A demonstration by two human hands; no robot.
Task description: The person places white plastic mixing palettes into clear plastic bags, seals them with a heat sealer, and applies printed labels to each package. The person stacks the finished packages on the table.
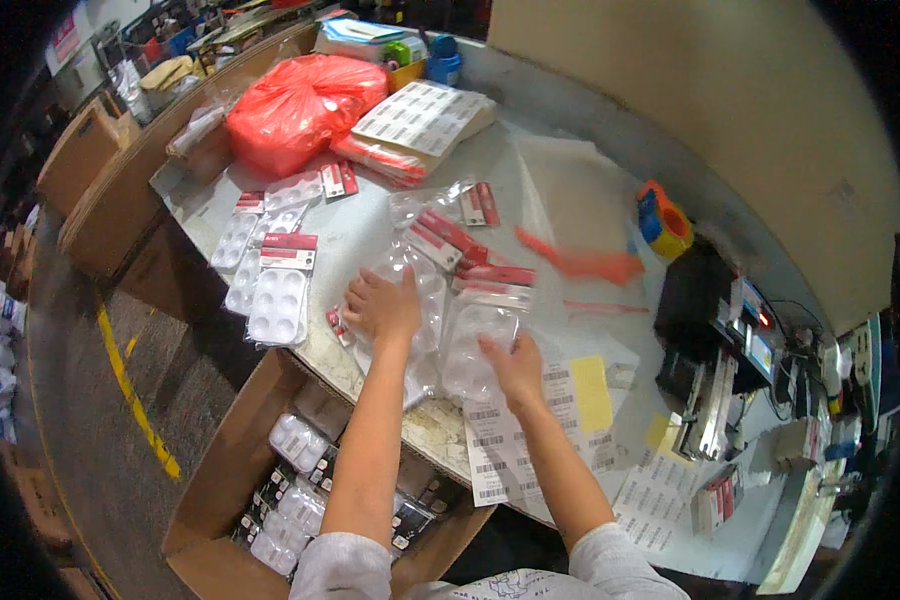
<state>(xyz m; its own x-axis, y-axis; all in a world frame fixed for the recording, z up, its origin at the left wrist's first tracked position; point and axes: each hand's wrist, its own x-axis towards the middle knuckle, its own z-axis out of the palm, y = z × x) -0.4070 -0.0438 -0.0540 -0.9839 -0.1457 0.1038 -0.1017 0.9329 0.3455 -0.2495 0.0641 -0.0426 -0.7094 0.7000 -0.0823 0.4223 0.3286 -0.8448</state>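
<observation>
My left hand lies with fingers spread on a pile of clear-bagged white palettes in the middle of the table. My right hand grips the edge of another bagged palette, its thumb on top and its other fingers partly hidden. This one has round wells and a red and white header card at its far end. Red header cards overlap just beyond my hands. Finished-looking palette packs lie stacked at the table's left edge, left of my left hand.
An open cardboard box holding black-carded white packs stands below the table's front edge. Barcode label sheets lie under my right forearm. Farther back sit a red plastic bag, clear bags and a tape roll. A black machine stands at right.
</observation>
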